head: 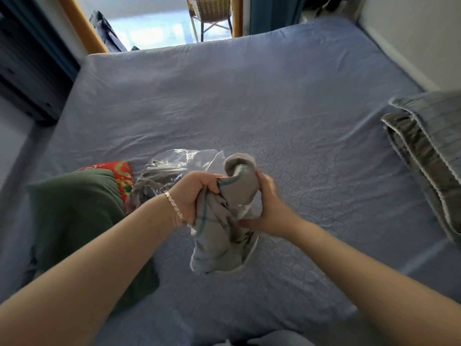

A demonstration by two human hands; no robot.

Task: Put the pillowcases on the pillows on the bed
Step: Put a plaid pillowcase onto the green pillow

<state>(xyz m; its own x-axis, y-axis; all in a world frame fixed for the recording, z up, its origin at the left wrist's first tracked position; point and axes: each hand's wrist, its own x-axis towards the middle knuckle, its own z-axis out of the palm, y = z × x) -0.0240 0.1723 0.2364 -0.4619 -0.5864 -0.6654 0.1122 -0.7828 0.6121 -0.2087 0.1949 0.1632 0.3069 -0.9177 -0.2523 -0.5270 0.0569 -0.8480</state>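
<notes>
A bunched grey pillowcase point(219, 240) with thin teal stripes hangs above the blue bed sheet point(249, 101). My left hand point(197, 193) grips its upper left part in a fist. My right hand point(264, 208) holds its right side, fingers curled round the fabric. A green pillow point(79, 216) lies at the left of the bed, with a red patterned pillow point(119, 173) partly hidden behind it. A clear plastic bag point(179, 163) with more grey fabric in it lies just beyond my left hand.
A folded grey-blue quilted blanket point(429, 146) lies at the bed's right edge. Past the foot of the bed a wicker chair point(212, 11) stands in a doorway. Dark furniture point(30, 71) lines the left side, and a white wall point(411, 33) runs along the right.
</notes>
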